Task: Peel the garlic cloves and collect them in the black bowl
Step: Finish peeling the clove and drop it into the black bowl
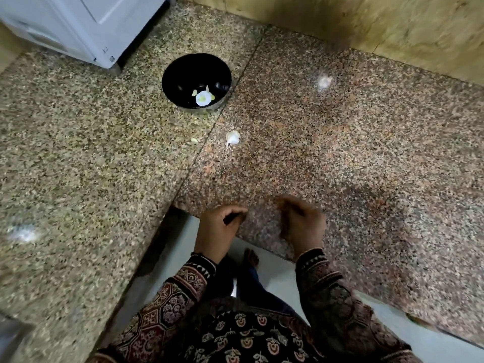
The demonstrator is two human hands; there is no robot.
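Note:
A black bowl (196, 81) stands at the back of the granite counter, with a few pale cloves (203, 97) lying in its bottom. A white garlic bulb piece (232, 138) lies on the counter in front of the bowl, and a small pale scrap (194, 140) rests to its left. Near the counter's front edge, my left hand (218, 229) has curled fingers around something dark and small that I cannot identify. My right hand (301, 224) is blurred, its fingers curled downward over the counter; whether it holds anything is hidden.
A white appliance (78, 27) stands at the back left. A wooden wall panel (392, 30) runs along the back right. The granite counter (340, 153) forms an L-shape around me, with the floor and my foot (252, 256) below.

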